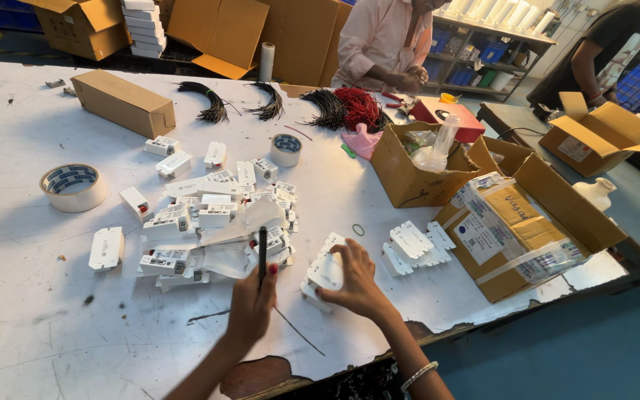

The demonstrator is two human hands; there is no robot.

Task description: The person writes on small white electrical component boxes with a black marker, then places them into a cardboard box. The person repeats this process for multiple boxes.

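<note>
My left hand [251, 305] grips a black pen-like tool [262, 253], held upright at the near edge of a heap of small white plastic electrical units [209, 215]. My right hand [357, 285] rests on a short stack of flat white plastic covers [325, 272] on the white table [31, 326], fingers curled over the top piece. A second loose group of the same white covers [412, 244] lies just to the right of that hand.
Two tape rolls [73, 187] [286, 149], a long brown carton [122, 102], bundles of black and red wires [350, 107], and open cardboard boxes [416, 167] [520, 222] stand around. A person in a pale shirt [383, 41] works at the far side; another person stands at the back right.
</note>
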